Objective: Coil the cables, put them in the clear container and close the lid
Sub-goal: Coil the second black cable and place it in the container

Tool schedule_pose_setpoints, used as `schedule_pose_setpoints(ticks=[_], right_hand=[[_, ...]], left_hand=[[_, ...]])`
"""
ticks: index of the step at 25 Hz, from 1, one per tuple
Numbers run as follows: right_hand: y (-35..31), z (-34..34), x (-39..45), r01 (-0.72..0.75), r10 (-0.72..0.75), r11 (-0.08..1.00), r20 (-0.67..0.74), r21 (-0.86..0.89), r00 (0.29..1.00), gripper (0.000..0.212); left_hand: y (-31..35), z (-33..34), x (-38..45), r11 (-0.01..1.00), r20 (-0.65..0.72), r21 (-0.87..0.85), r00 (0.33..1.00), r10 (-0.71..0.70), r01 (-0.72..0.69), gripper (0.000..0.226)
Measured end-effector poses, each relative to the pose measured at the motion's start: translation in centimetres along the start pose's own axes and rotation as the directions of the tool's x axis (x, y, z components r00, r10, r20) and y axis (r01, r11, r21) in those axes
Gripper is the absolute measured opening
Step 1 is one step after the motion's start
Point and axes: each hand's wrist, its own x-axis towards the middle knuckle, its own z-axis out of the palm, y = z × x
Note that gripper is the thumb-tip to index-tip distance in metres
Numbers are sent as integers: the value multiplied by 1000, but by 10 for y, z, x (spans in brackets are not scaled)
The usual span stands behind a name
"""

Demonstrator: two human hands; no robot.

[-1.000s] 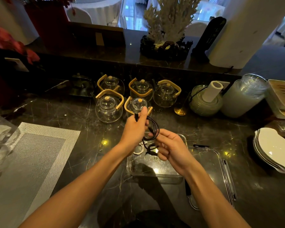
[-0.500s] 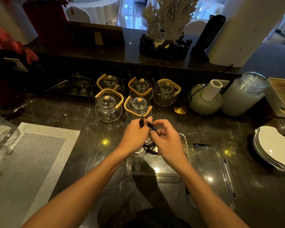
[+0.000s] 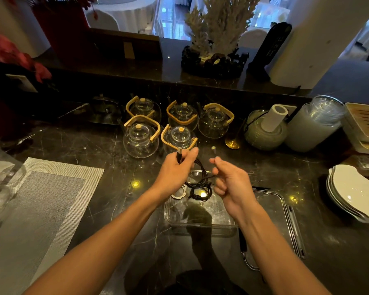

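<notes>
Left hand: your left hand [image 3: 175, 169] is raised over the far end of the container, fist closed around one plug end of the black cable [image 3: 201, 170].
Cable: it sags in loops between your hands.
Right hand: your right hand [image 3: 232, 182] pinches the other plug, fingers loosely curled.
Container: the clear container [image 3: 200, 222] sits below your hands, coiled cables [image 3: 197, 191] inside.
Lid: the lid [image 3: 285, 211] lies right of your right wrist.
</notes>
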Motion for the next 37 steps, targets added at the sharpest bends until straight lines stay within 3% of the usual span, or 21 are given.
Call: schedule_pose_setpoints(ticks=[4,7,9,12,14,16,17,19,20,21,22,23,25,27,30,34,37], right_hand=[[0,-6,4,-159,183,972,134,-174,974,18],[-2,-7,3,-208,234,971,275,-120,933,12],[2,-7,2,-224,235,972,321,-74,917,15],[10,-2,-2,-190,206,979,352,-79,913,16],[14,5,-3,-46,129,949,252,-311,959,8],[20,9,-1,158,-93,777,136,-609,986,10],[23,9,-1,261,-234,622,143,-738,962,10],[29,4,-1,406,-443,265,263,-874,857,12],[31,2,-1,464,-507,177,324,-868,799,10],[31,0,0,506,-546,183,341,-843,765,8],[28,0,0,526,-557,303,300,-794,774,7],[24,1,0,503,-516,504,222,-702,827,10],[18,-1,2,313,-306,842,89,-438,948,18],[15,-8,4,94,-80,968,65,-231,995,19],[16,-24,8,-56,72,990,121,-131,990,12],[23,-49,23,-65,91,917,47,-394,995,19],[38,-63,37,-81,109,839,20,-538,994,21]], left_hand=[[6,2,4,997,-5,45,998,67,-67,55],[-2,0,9,1000,-89,-16,996,9,-11,50],[-9,1,11,999,-59,-40,998,-34,32,50],[-21,2,13,996,-16,-46,997,-79,78,47],[-27,3,13,994,-17,-29,994,-104,103,47],[-30,6,12,993,0,-22,993,-116,116,45],[-30,7,11,992,8,-22,993,-121,121,44],[-31,10,12,993,22,8,993,-117,117,42],[-32,10,12,994,37,13,993,-111,110,41],[-34,10,13,994,57,5,993,-105,105,42],[-36,10,14,995,78,-5,992,-96,97,46],[-38,9,15,996,100,-6,992,-83,84,50],[-43,8,15,999,142,22,989,-52,49,58],[-44,8,14,1000,195,24,981,-10,5,54],[-48,9,21,999,249,36,968,-17,8,41],[-61,12,38,971,354,140,906,-233,195,24],[-69,26,44,936,436,282,840,-322,212,13]])
